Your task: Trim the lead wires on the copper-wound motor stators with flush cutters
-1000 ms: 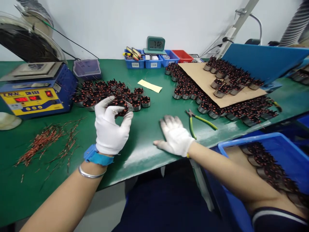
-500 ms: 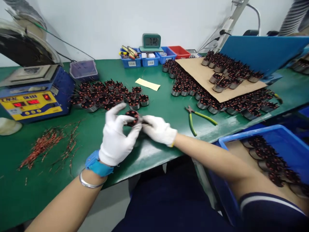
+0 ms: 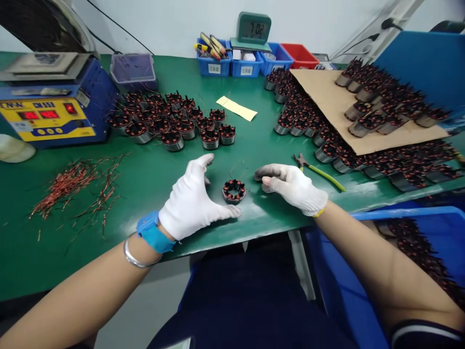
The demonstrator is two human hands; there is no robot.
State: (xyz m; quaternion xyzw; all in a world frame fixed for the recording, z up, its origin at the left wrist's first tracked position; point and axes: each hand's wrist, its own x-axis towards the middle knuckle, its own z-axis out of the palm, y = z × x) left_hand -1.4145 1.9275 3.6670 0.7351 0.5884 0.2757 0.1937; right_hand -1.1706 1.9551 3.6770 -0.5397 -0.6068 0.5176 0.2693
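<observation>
A single round motor stator [image 3: 234,191] with black and copper windings stands on the green table between my hands, thin wires rising behind it. My left hand [image 3: 198,198], in a white glove, is spread open at its left, the thumb reaching near its front edge. To its right, my gloved right hand [image 3: 290,186] holds nothing, its fingers slightly bent and apart from the thumb. Green-handled cutters [image 3: 321,174] lie just beyond the right hand. Behind the left hand stands a group of similar stators [image 3: 172,140].
Copper wire scraps [image 3: 69,184] and a blue-yellow machine [image 3: 54,118] are at the left. A yellow paper strip [image 3: 237,107], small bins [image 3: 214,68] and a clock [image 3: 253,28] are farther back. Cardboard [image 3: 323,99] with stators and a blue crate [image 3: 410,212] occupy the right.
Both hands have let go of the stator, which now rests on the table. My hands have moved apart, and the left has opened wide. The camera view has shifted.
</observation>
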